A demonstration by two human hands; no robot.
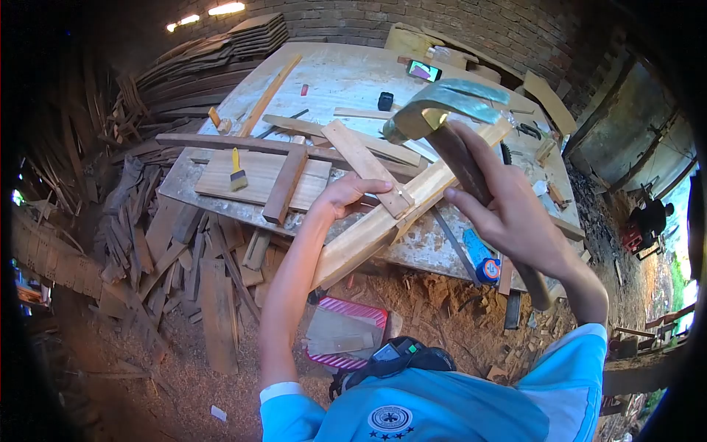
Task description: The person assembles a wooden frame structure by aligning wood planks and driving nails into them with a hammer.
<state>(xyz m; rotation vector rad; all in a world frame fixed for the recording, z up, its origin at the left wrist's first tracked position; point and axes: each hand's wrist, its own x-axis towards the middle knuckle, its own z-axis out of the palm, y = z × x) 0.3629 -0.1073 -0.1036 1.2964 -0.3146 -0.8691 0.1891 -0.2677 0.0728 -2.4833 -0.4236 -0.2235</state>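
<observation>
My right hand (508,210) is wrapped round the wooden handle of a claw hammer (449,103). The hammer's metal head is raised above the bench, its claw towards the right. My left hand (352,195) grips a short wooden slat (364,162) near its lower end, thumb on top and the other fingers partly hidden. That end of the slat lies across a long pale wooden beam (353,247), which runs diagonally over the bench edge. A small spot, possibly a nail, shows on the slat by my thumb; I cannot make it out.
The worktable (331,66) carries a paintbrush (237,173), a dark wood block (286,184), a phone (424,71), a blue tape measure (486,269) and several wood strips. Scrap wood (213,317) is heaped at left. A red-edged tray (379,317) is on the sawdust-covered floor.
</observation>
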